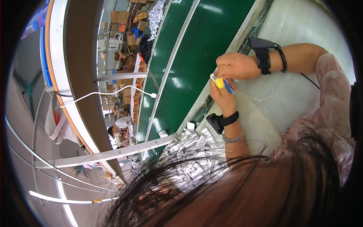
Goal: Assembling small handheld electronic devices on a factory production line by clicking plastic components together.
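My left hand [223, 99] is closed around a small white, yellow and blue item [220, 83], too small to name. Curled against its upper end is my right hand [237, 66], with the fingers closed and their tips hidden. The two hands touch each other over the near edge of a green conveyor belt [200, 45]. A black strapped device sits on each wrist, and the right wrist also carries a dark band.
Many silvery packets [200, 151] lie heaped beside my left forearm. A pale, plastic-covered worktop [287, 28] stretches beyond my right hand. A metal post [113, 153] and a white cable [109, 92] cross near the belt. Cardboard boxes [120, 16] and another person [121, 128] are farther off.
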`<state>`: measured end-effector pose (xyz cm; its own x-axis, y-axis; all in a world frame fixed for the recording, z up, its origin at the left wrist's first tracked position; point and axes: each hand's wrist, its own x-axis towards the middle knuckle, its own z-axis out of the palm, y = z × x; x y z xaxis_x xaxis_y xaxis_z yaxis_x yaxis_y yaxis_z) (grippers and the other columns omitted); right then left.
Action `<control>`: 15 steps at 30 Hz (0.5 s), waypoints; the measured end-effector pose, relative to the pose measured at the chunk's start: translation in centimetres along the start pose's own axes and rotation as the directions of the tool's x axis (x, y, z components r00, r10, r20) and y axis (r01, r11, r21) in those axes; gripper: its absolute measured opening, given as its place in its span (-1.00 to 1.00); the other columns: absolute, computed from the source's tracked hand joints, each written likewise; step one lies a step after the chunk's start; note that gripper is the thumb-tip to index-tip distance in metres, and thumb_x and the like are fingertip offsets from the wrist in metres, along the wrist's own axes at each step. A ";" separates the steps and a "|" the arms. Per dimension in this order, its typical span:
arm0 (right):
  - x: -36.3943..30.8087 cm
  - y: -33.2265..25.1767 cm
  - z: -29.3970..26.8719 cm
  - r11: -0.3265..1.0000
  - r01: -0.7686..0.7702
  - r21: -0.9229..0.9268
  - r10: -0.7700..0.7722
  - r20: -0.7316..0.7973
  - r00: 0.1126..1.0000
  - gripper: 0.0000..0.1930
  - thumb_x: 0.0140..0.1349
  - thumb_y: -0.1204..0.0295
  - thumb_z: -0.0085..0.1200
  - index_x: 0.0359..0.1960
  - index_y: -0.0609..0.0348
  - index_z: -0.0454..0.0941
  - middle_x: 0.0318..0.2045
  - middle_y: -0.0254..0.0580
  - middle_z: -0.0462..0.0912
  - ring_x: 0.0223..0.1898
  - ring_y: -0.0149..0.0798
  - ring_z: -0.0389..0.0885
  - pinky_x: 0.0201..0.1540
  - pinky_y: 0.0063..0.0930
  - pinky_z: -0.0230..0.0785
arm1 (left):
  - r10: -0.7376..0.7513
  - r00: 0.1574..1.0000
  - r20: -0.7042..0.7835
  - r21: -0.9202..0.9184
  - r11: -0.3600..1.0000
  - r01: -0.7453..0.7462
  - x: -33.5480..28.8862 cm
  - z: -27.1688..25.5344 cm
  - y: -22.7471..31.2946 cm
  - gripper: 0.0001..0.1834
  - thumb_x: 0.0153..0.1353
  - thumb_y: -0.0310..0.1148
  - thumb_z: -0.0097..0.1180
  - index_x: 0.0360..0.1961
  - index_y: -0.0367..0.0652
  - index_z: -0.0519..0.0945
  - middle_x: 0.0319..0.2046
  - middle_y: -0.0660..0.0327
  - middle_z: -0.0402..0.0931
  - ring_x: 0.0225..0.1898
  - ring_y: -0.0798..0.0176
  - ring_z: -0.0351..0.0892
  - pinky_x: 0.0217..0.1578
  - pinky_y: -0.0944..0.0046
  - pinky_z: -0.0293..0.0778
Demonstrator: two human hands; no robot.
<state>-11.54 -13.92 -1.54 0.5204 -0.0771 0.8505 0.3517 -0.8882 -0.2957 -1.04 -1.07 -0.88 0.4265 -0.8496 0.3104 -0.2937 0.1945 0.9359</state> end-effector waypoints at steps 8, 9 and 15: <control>0.0 -0.1 -0.4 0.999 -0.027 0.024 0.026 0.056 0.998 -0.80 0.20 0.36 0.07 -0.15 0.07 0.47 -0.25 -0.24 0.47 -0.23 -0.16 0.47 -0.06 -0.30 0.26 | -0.210 0.978 0.018 -0.194 0.958 0.209 0.3 0.1 0.4 -0.57 0.43 -0.06 -0.25 -0.02 -0.23 0.40 -0.53 0.20 0.46 -0.62 0.40 0.45 -0.64 0.42 0.43; 0.2 -0.3 -0.6 0.999 -0.024 0.029 0.022 0.065 0.998 -0.80 0.20 0.36 0.07 -0.15 0.07 0.47 -0.25 -0.24 0.47 -0.23 -0.16 0.47 -0.06 -0.30 0.26 | -0.219 0.975 -0.023 -0.253 0.945 0.206 0.4 0.0 0.2 -0.54 0.42 -0.03 -0.25 0.01 -0.22 0.39 -0.49 0.19 0.47 -0.60 0.38 0.46 -0.64 0.40 0.44; -0.4 1.6 -0.4 0.966 -0.253 0.045 0.231 0.286 0.930 -0.41 0.05 0.17 0.26 0.06 0.19 0.36 -0.08 -0.03 0.51 -0.02 0.01 0.47 -0.01 -0.17 0.30 | -0.294 0.946 -0.137 -0.319 0.917 0.239 0.5 -0.6 0.4 -0.52 0.40 0.00 -0.23 0.07 -0.18 0.38 -0.41 0.17 0.47 -0.55 0.31 0.48 -0.61 0.29 0.49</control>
<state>-11.52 -15.47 -2.17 0.7878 -0.1470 0.5982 0.2427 -0.8185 -0.5207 -0.44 -1.13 -0.20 0.6068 -0.7938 0.0410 0.1055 0.1315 0.9857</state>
